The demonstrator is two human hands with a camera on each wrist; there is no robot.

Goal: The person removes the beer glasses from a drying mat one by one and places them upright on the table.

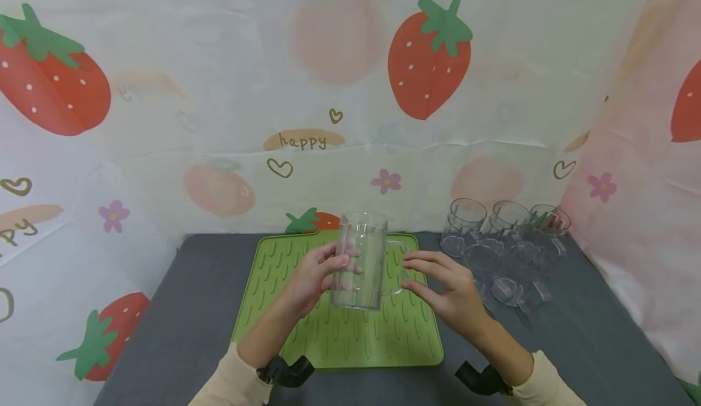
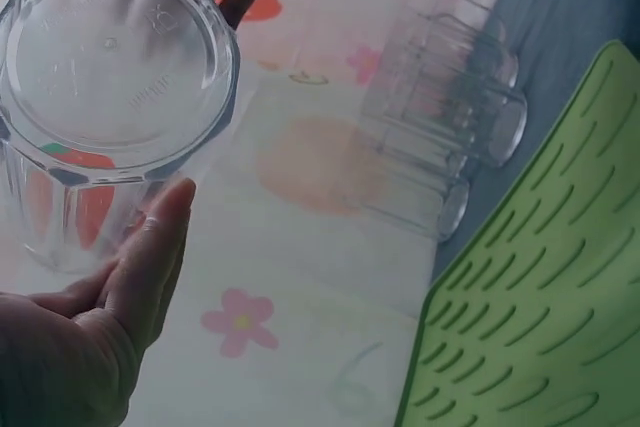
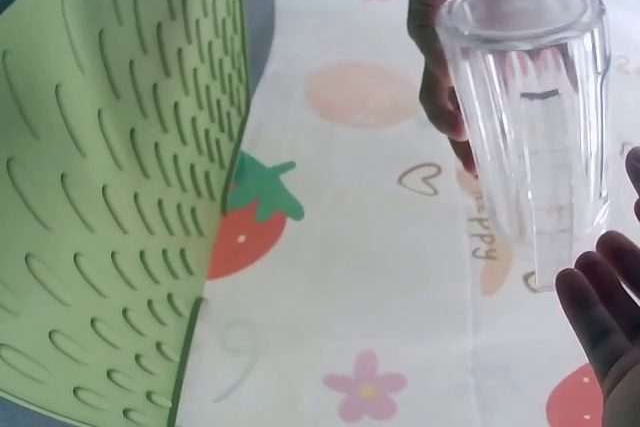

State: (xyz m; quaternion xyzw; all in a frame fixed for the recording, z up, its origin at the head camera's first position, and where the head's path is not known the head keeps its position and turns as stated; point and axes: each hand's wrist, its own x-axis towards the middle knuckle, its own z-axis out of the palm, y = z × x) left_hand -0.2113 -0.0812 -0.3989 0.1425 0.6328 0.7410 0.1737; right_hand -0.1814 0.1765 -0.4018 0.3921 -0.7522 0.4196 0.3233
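A clear mug (image 1: 366, 275) is held upright above a green ridged mat. My left hand (image 1: 313, 275) grips it from the left, thumb in front and fingers showing through the wall behind. In the left wrist view the round base of the mug (image 2: 110, 67) faces the camera. Its handle (image 3: 553, 207) points toward my right hand (image 1: 454, 293). The fingers of that hand are loosely extended and spread, fingertips right at the handle's outer edge, not curled round it.
Below the mug lies the green mat (image 1: 350, 348) on a dark grey tabletop (image 1: 181, 327). Several clear mugs (image 1: 462, 226) stand grouped at the back right, with others lying in front of them. A strawberry-printed cloth (image 1: 328, 89) hangs behind the table and along both sides.
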